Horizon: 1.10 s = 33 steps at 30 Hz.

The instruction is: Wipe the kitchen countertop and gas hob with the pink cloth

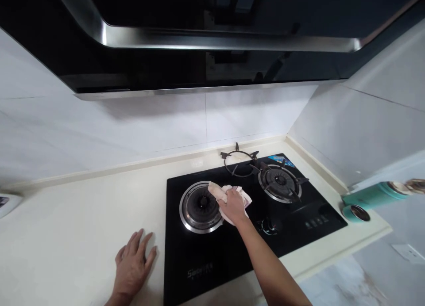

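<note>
My right hand (233, 205) grips a pale cloth (245, 199) with a purplish pattern and presses it on the black glass gas stove (199, 257). The cloth reaches over the right rim of the left burner (202, 208), which has no pan support on it. Fingers spread, my left hand (133, 262) rests on the cream countertop (79, 231), left of the stove and holding nothing. The part of the cloth under my right palm is hidden.
A loose pan support (239, 163) lies at the stove's back edge, beside the right burner (280, 182) with its own support. A teal flask (372, 195) and teal cup (356, 213) stand at the right. The black range hood (199, 67) overhangs the stove.
</note>
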Each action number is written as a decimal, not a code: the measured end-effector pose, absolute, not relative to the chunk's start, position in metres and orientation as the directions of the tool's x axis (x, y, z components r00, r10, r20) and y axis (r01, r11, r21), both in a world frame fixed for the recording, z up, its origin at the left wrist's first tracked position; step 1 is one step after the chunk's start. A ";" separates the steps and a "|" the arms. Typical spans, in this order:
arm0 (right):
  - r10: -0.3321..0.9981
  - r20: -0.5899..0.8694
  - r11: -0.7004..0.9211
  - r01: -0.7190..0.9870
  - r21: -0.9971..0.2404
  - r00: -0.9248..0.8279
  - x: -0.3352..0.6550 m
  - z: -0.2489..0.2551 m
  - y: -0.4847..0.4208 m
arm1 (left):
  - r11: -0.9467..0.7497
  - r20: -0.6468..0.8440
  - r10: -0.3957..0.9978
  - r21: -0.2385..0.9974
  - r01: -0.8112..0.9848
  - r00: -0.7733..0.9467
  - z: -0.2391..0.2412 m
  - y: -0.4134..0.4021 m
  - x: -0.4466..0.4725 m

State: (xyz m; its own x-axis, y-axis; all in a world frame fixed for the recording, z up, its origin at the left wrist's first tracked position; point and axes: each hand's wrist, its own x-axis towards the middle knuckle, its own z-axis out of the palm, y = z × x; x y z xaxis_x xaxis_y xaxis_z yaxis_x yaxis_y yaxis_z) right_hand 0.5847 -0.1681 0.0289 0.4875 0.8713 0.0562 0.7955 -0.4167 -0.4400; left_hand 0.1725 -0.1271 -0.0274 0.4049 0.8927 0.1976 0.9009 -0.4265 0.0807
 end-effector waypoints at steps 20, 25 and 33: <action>0.990 0.042 -0.089 0.828 -0.553 0.134 0.468 -0.002 -0.317 | -0.398 0.135 0.914 0.104 0.911 0.384 -0.011 -0.126 0.181; 0.919 0.108 -0.264 0.796 -0.545 0.379 0.556 0.004 -0.364 | -0.397 0.131 0.915 0.111 0.911 0.382 -0.010 -0.126 0.183; 0.902 0.038 -0.336 0.755 -0.563 0.430 0.601 0.002 -0.400 | -0.394 0.140 0.916 0.130 0.910 0.376 -0.006 -0.128 0.187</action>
